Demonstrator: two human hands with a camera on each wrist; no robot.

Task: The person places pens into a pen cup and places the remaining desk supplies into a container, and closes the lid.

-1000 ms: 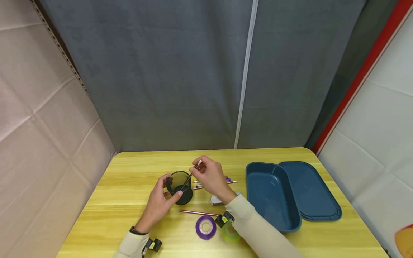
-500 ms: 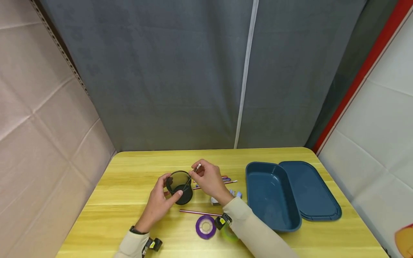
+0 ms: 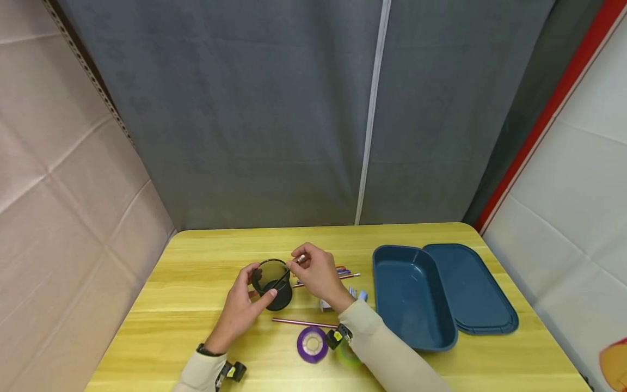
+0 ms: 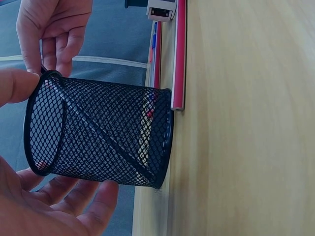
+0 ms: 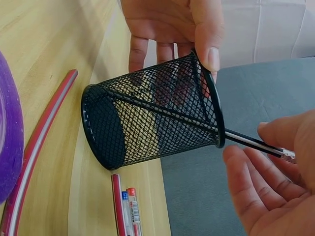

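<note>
My left hand [image 3: 240,307] holds the black mesh pen cup [image 4: 108,130], with the thumb at the rim and the fingers along its side. The cup stands upright on the table. A dark striped pencil [image 5: 246,141] leans inside it, the lower end at the cup's bottom and the eraser end sticking out past the rim. My right hand [image 3: 317,275] is at this upper end. In the right wrist view its thumb [image 5: 275,129] and fingers [image 5: 241,172] lie loosely on either side of the pencil, spread wider than the pencil is thick.
Several pencils and pens [image 3: 350,276] lie behind the right hand. One reddish pencil [image 3: 299,323] lies in front, near a purple tape roll [image 3: 303,354] and a green tape roll [image 3: 346,356]. A blue bin [image 3: 441,326] and its lid [image 3: 475,288] are at the right.
The pencil has slid lower into the cup, and its eraser end has dropped among the right fingers. The right hand moved slightly down, then stayed. The left hand and the cup have not moved.
</note>
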